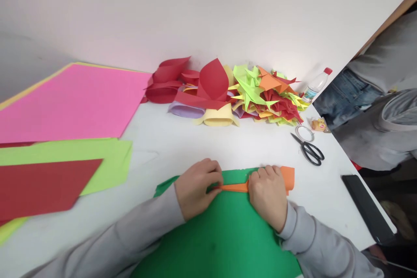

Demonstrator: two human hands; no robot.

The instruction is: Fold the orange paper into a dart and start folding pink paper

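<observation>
A strip of orange paper (288, 178), narrow and folded toward the left, stretches between my two hands over a large green sheet of paper (224, 234). My left hand (199, 187) pinches its thin left end between thumb and fingers. Farther right, my right hand (267, 194) is closed in a fist around the wider part, and a flat orange end sticks out beyond it. The green sheet covers the table in front of me, its far edge just behind my hands. What lies inside my right fist is hidden.
Folded paper shapes (250, 91) are heaped along the wall, beside a plastic bottle (316, 86). Black-handled scissors (309, 150), a tape roll (305, 133), a small wrapped snack (318, 124) and a black flat object (368, 208) lie right. Pink sheets (84, 104) lie left. People stand at right.
</observation>
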